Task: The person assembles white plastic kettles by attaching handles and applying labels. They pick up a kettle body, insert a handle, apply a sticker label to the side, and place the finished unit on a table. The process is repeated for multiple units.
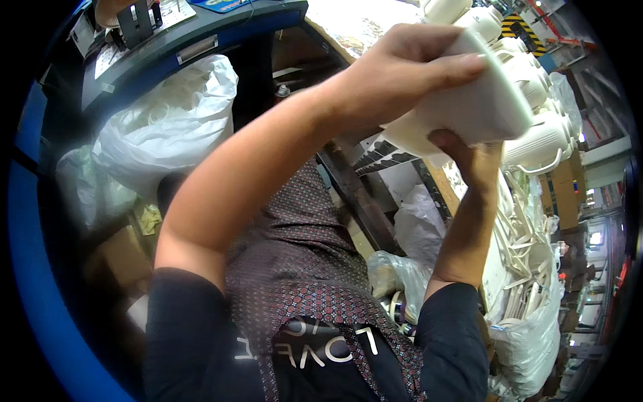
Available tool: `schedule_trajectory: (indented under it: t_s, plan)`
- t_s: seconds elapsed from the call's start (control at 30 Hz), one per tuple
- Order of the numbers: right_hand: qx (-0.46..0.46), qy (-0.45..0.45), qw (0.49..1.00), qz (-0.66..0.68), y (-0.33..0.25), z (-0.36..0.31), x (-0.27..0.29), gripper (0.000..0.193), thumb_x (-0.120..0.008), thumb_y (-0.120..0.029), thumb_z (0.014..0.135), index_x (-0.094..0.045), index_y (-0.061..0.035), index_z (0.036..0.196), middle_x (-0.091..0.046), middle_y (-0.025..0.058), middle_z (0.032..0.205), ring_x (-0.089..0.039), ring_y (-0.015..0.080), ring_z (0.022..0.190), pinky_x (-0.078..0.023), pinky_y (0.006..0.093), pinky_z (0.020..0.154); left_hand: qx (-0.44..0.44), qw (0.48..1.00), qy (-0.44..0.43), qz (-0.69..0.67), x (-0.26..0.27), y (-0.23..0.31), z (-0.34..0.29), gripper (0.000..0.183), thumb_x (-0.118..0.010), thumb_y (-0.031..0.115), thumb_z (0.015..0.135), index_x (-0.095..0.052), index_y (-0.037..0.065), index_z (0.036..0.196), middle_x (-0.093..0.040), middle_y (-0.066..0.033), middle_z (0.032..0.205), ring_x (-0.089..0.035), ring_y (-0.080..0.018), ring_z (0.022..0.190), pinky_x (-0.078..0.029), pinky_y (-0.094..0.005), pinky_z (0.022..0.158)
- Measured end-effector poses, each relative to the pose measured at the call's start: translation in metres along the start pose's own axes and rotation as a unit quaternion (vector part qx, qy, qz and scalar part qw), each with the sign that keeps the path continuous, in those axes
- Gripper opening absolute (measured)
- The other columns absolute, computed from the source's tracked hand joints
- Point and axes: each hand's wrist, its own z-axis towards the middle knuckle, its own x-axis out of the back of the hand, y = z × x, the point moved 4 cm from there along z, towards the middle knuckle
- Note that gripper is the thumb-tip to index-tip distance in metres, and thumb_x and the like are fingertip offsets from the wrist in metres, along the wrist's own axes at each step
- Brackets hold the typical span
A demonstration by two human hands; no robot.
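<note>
Between both bare hands, upper right of view: white, smooth, round-cornered hard piece, likely plastic, motion-blurred, held up off the worktop. Left hand has the upper side, thumb flat on the near face, fingers curled round the edge, tips hidden. Right hand has the lower side, thumb hooked up at the bottom edge; its other fingers sit behind the piece, so can't tell how far they're spread. Step in hand looks like handling or turning the piece; next move probably calls for keeping both grips firm, as the smooth face could slip.

Containers: large white plastic sack at left, mouth gaping, pale pieces inside, too washed out to identify. Translucent white plastic bag lower right, with long thin off-white strips poking out. Clear crinkled plastic bag by the right elbow, small round items in it, kind unclear. Cream ribbed jug-like bodies with loop handles crowded just beyond the piece. Brown cardboard box behind them, contents not visible.
</note>
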Motion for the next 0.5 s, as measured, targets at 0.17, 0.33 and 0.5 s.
schedule_trajectory:
  t_s: [0.17,0.33,0.5]
  plan:
    - [0.056,0.079,0.994,-0.045,-0.032,0.012,0.024,0.025,-0.079,-0.012,0.08,-0.07,0.0014,0.099,-0.072,0.0062,0.089,-0.067,0.0129,0.083,-0.052,0.0278,0.076,-0.011,1.0,-0.008,-0.013,-0.016,0.005,0.039,0.039,-0.063,0.028,0.091,-0.062,-0.004,0.113,-0.067,-0.0108,0.1,-0.063,-0.0157,0.085,-0.051,-0.0283,0.075]
    - [-0.017,0.092,0.995,-0.031,0.003,0.012,0.037,0.023,-0.076,-0.018,0.084,-0.071,0.001,0.097,-0.072,0.0058,0.087,-0.064,0.0094,0.077,-0.05,0.0244,0.071,0.05,0.972,0.055,0.223,-0.001,0.005,0.025,0.043,-0.065,0.032,0.091,-0.061,-0.003,0.116,-0.067,-0.0127,0.097,-0.059,-0.0152,0.085,-0.049,-0.0279,0.076]
    - [-0.04,0.095,0.989,0.106,0.019,0.014,0.031,0.019,-0.075,-0.012,0.084,-0.071,0.0012,0.097,-0.072,0.006,0.089,-0.065,0.0099,0.077,-0.051,0.0256,0.07,0.045,0.96,0.123,0.247,0.023,-0.048,-0.007,0.09,-0.082,0.051,0.07,-0.046,-0.001,0.135,-0.055,-0.0271,0.123,-0.055,-0.0325,0.118,-0.051,-0.0375,0.092]
